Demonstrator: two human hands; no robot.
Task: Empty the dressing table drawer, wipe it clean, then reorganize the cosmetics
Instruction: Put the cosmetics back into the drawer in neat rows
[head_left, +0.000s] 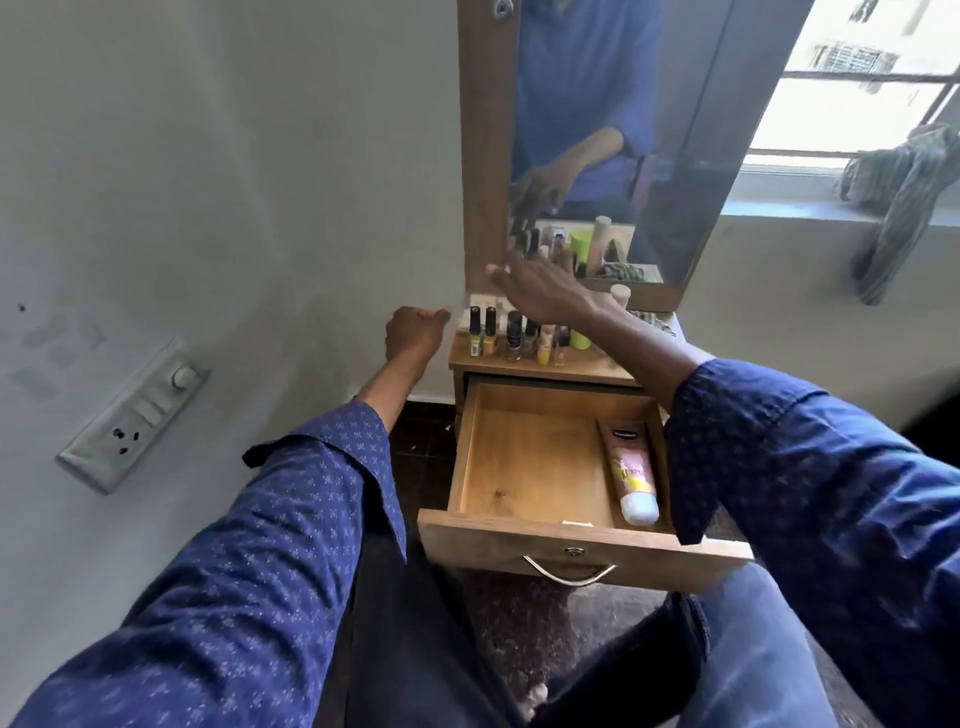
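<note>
1. the drawer (535, 462) stands pulled out of the small wooden dressing table (582, 370), a shallow box of pale honey-coloured board with a smooth grained floor and a flat front panel
2. a curved metal handle (569, 571) hangs on that front panel below a small round lock
3. a soft plastic tube (635, 475), pink and yellow with a dark shoulder and a rounded white cap, lies lengthwise against the drawer's right wall, cap toward the front; the rest of the drawer floor shows bare wood
4. on the table top, small glass nail polish bottles (511, 335) with black caps stand in a crowded row, with a lime green container (581, 340) just beside them to the right and a cream round-topped bottle (620, 296) behind the right forearm
5. a striped crumpled cloth (649, 318) lies at the back right of the table top
6. the right hand (540, 291) reaches across above the bottles, palm down, its fingers (498, 273) stretched out flat and blurred, gripping nothing
7. the left hand (413, 332) hangs in the air left of the table near the wall, its fingers curled into a loose fist; whether anything is inside it cannot be told
8. both arms wear dark blue sleeves (291, 519) with a fine pale print
9. a tall mirror (613, 140) in a flat brown wooden frame rises behind the table
10. a grey switch plate (135, 410) sits on the matte wall at left, and another striped cloth (898, 202) droops from the window sill at right
</note>
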